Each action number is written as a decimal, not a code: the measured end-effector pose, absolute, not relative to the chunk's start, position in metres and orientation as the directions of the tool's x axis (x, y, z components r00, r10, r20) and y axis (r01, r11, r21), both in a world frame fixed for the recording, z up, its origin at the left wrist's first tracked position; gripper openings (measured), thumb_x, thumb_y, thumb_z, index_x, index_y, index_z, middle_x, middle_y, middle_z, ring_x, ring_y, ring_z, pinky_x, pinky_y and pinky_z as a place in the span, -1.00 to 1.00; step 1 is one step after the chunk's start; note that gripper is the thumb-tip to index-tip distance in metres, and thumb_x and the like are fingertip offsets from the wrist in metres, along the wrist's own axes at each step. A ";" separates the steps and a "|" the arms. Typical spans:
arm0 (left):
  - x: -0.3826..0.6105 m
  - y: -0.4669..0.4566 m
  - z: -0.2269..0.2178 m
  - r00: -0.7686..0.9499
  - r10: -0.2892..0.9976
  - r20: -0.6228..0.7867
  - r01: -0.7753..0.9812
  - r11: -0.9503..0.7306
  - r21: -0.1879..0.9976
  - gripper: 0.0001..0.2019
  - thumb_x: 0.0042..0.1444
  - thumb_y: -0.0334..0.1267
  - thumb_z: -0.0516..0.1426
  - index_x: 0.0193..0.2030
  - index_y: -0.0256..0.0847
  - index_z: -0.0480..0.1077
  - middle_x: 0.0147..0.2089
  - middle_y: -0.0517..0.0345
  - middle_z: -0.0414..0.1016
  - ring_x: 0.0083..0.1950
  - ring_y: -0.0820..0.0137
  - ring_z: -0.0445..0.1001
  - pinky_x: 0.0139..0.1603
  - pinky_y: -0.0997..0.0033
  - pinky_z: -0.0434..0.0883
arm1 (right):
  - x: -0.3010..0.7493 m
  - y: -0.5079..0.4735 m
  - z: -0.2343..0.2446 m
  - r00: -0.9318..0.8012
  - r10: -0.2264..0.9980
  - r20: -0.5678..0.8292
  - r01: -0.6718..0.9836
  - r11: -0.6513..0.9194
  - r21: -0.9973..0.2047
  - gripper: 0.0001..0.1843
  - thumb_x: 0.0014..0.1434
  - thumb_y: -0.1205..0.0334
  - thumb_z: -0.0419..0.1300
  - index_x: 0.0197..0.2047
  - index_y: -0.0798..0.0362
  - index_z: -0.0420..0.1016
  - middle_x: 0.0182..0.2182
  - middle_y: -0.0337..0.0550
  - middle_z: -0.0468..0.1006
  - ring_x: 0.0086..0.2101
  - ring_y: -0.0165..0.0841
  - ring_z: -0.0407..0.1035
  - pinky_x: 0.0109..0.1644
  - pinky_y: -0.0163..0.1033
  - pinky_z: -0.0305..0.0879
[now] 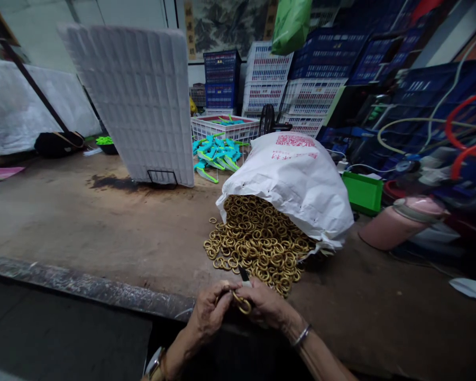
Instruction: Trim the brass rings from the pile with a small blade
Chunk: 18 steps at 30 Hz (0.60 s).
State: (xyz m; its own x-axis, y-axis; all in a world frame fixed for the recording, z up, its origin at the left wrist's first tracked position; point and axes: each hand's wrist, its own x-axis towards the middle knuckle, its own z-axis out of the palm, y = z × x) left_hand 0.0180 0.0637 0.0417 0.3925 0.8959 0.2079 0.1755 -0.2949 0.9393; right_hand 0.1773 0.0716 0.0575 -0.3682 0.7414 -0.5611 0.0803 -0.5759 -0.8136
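Both my hands meet low in the view, at the near edge of the table. My left hand [212,308] is closed, thumb and fingers pinching a brass-coloured ring [243,305]. Closed beside it, my right hand [268,304] grips what looks like a small knife [244,274], its dark blade pointing away from me. Fingers hide part of the ring and most of the knife's handle. Just beyond my hands lies a heap of similar rings [257,241], spilling from the mouth of a white woven sack [293,174] on its side.
A tall ribbed white panel [143,106] stands on the brown table [83,211] at left. Turquoise and green plastic parts [218,151] lie behind the sack. To the right are a green tray [363,191] and a pink bottle [400,222]. Stacked crates [265,69] line the back.
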 end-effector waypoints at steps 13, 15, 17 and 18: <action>0.030 0.071 0.031 0.189 0.976 0.108 0.256 -0.155 0.954 -0.84 0.09 -0.28 -0.02 -0.44 -0.23 0.32 -0.49 0.22 0.36 -0.43 0.45 0.32 -0.36 0.49 0.25 | 0.174 0.080 0.045 -0.096 0.964 -0.249 0.264 -0.216 -0.940 -0.72 0.07 0.08 -0.02 -0.57 0.05 0.19 -0.74 -0.42 0.12 -0.68 -0.55 -0.01 -0.58 -0.40 -0.06; 0.031 0.070 0.032 0.169 0.980 0.107 0.239 -0.147 0.960 -0.85 0.09 -0.28 -0.01 -0.43 -0.22 0.32 -0.49 0.22 0.37 -0.42 0.44 0.32 -0.35 0.48 0.25 | 0.173 0.078 0.044 -0.097 0.972 -0.212 0.279 -0.178 -0.944 -0.70 0.07 0.04 -0.03 -0.57 0.05 0.20 -0.72 -0.40 0.14 -0.65 -0.53 0.02 -0.55 -0.39 -0.02; 0.032 0.069 0.033 0.157 0.982 0.103 0.220 -0.136 0.966 -0.86 0.08 -0.27 0.01 -0.42 -0.21 0.33 -0.49 0.21 0.37 -0.42 0.43 0.33 -0.34 0.48 0.25 | 0.172 0.077 0.045 -0.117 0.972 -0.206 0.307 -0.162 -0.938 -0.69 0.08 0.03 -0.03 -0.55 0.06 0.22 -0.70 -0.38 0.17 -0.63 -0.52 0.04 -0.53 -0.38 0.00; 0.032 0.068 0.035 0.152 0.983 0.098 0.208 -0.129 0.970 -0.86 0.07 -0.26 0.02 -0.43 -0.20 0.34 -0.49 0.21 0.38 -0.42 0.43 0.33 -0.34 0.48 0.25 | 0.171 0.076 0.045 -0.120 0.971 -0.208 0.319 -0.161 -0.934 -0.69 0.07 0.03 -0.03 -0.55 0.06 0.22 -0.68 -0.37 0.18 -0.61 -0.52 0.04 -0.52 -0.38 0.00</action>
